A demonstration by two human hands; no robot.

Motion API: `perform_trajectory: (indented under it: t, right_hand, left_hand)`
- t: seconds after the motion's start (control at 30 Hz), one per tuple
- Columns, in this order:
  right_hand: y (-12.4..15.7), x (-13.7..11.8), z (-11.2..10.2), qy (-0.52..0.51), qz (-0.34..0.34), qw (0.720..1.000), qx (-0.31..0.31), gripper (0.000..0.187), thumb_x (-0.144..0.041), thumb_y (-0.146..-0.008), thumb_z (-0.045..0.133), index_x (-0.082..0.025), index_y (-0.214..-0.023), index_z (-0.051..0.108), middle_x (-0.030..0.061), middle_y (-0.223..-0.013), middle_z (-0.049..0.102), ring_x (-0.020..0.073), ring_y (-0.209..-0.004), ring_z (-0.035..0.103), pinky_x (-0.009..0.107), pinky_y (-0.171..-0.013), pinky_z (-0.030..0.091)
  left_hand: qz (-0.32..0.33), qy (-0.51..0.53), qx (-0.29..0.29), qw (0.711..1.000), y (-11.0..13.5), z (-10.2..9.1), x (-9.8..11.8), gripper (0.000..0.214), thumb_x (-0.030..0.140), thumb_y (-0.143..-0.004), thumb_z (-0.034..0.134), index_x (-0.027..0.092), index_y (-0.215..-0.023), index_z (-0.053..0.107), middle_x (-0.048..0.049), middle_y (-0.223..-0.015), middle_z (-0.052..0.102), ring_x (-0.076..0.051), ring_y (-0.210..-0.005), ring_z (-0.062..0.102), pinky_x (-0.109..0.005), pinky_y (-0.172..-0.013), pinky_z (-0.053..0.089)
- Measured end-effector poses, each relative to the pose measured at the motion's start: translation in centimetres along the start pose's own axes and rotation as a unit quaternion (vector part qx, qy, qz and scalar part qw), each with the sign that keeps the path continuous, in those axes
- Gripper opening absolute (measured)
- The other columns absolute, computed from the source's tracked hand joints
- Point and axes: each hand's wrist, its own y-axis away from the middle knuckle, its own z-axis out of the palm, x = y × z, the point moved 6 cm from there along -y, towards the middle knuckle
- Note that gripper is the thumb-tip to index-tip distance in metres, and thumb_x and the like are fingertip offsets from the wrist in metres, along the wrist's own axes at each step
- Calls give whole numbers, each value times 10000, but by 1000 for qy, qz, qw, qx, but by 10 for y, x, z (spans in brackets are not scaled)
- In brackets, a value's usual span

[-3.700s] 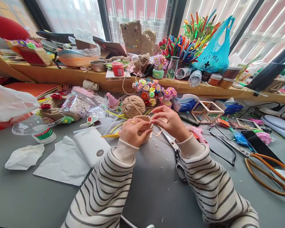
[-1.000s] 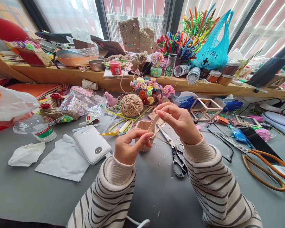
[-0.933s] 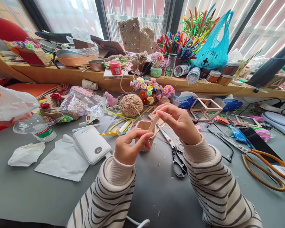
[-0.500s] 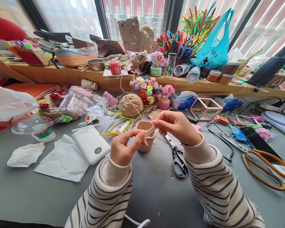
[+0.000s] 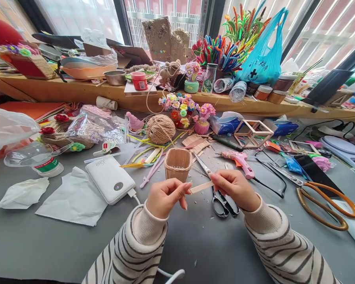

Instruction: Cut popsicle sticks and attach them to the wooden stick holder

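Observation:
A flat wooden craft stick [image 5: 201, 187] is stretched between my two hands, above the grey table. My left hand [image 5: 167, 196] pinches its left end, and my right hand [image 5: 233, 187] grips the right end between thumb and fingers. Just behind the stick stands a small wooden basket [image 5: 178, 162], upright, with twine around its rim. Black-handled scissors [image 5: 220, 205] lie beneath and beside my right hand, which partly covers them. Farther back, a fan of loose craft sticks [image 5: 197, 142] rests on the table.
A pink glue gun [image 5: 239, 161] with a black cord lies right of my right hand. Large orange-handled scissors [image 5: 328, 201] are at the far right. A white power bank [image 5: 110, 179] sits on the left, and a twine ball [image 5: 160, 129] stands behind the basket.
Both hands have come down toward me with the stick and moved slightly apart. The basket, its rim and the glue gun now show more fully.

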Motion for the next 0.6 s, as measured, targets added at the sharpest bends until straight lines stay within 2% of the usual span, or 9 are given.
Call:
perform_trajectory:
  t: [0.1,0.3,0.47,0.6]
  right_hand:
    - [3,15,-1,-15,19,1000,13,410,-460,-780,480,-161,-500,504,-48,-388,384,62,-375,329,216,-392,227]
    - [4,16,8,-48,21,999,3,410,-467,-779,475,-150,-521,515,-51,-403,384,51,-381,317,205,-394,223]
    - [5,19,12,-43,29,999,2,402,-467,-775,461,-148,-534,502,-62,-398,364,44,-369,296,195,-388,219]
    - [5,19,9,38,-4,999,6,366,-421,-747,514,-147,-507,490,-48,-414,402,48,-396,306,193,-401,231]
  left_hand:
    - [-11,-10,-8,1000,1,1,-8,264,377,-709,573,155,-567,585,5,-378,565,-105,-374,511,-231,-456,430]
    - [-7,46,-19,999,6,11,-11,234,304,-650,645,129,-791,579,-21,-539,645,-137,-516,611,-236,-543,491]
    - [5,2,-8,1000,8,14,-12,167,265,-672,618,118,-747,594,-53,-627,674,-133,-551,619,-233,-580,508]
    - [3,-58,-39,998,6,17,-16,166,268,-657,624,124,-740,616,-56,-687,678,-142,-610,627,-222,-612,502]
